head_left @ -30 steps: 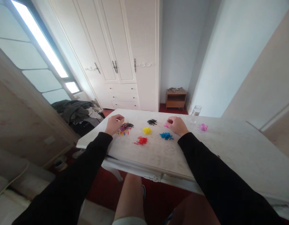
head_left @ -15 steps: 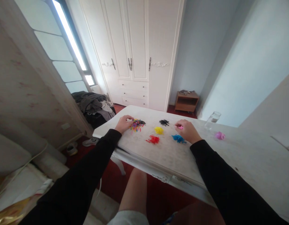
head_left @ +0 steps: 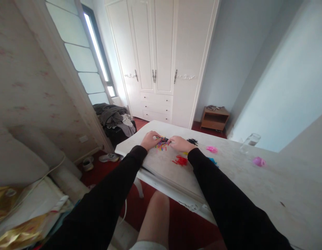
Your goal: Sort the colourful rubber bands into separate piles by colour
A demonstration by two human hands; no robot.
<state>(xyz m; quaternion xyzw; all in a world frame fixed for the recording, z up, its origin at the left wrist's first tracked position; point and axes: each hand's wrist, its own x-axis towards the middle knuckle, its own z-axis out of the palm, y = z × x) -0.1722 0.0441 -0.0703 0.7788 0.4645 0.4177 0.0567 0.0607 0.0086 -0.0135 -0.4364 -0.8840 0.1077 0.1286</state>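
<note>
Down to the mixed pile of coloured strips, with left hand and right hand close together!

In the head view, spotting a label on the glass jar at far right, too small to read. Down at the pile, left of centre on the white table, curling left fingers together at its left side, palm down; bending right fingers in at its right side. Cannot tell whether pinching a strip in either hand. Slanting both black sleeves inward from the near edge, partly covering the blue pile with the right one. Seeing red pile nearer, black pile just beyond the right hand, pink pile farther right.
</note>
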